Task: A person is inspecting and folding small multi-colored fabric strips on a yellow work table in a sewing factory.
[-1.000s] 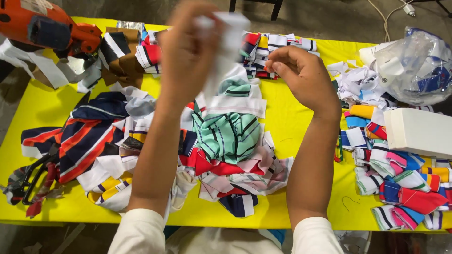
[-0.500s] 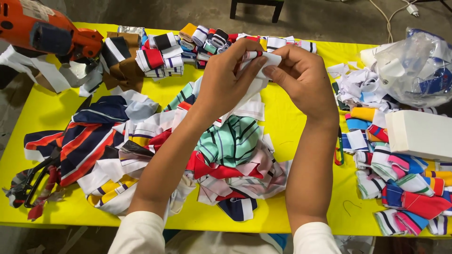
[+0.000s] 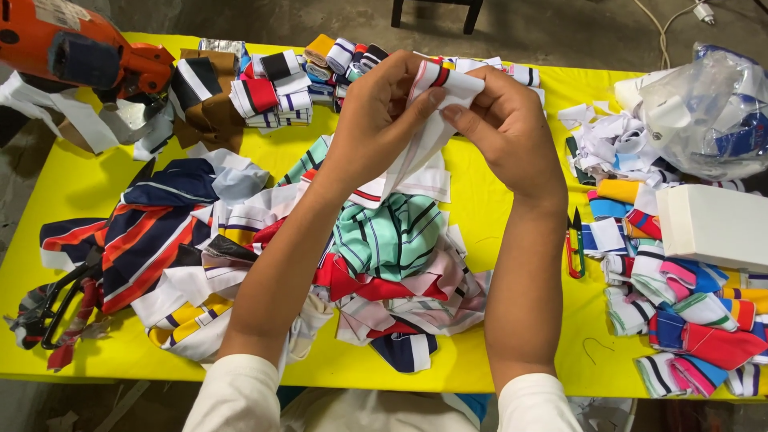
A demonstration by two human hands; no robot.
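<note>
Both hands pinch one white striped cloth strip (image 3: 436,120) above the bench (image 3: 80,184): left hand (image 3: 376,120) and right hand (image 3: 508,128) fingers closed on its top end, the strip hanging down between them toward the scrap pile (image 3: 384,248).

Head-worn view, steeply down, close.

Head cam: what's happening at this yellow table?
A person holds a white striped fabric strip up over the yellow table, with the left hand and right hand pinching it by the fingertips at its top edge. Below lies a loose pile of striped knit scraps. Folded pieces are stacked at the far edge, more sit at the right beside a white box, and small snips lie near the right forearm.
</note>
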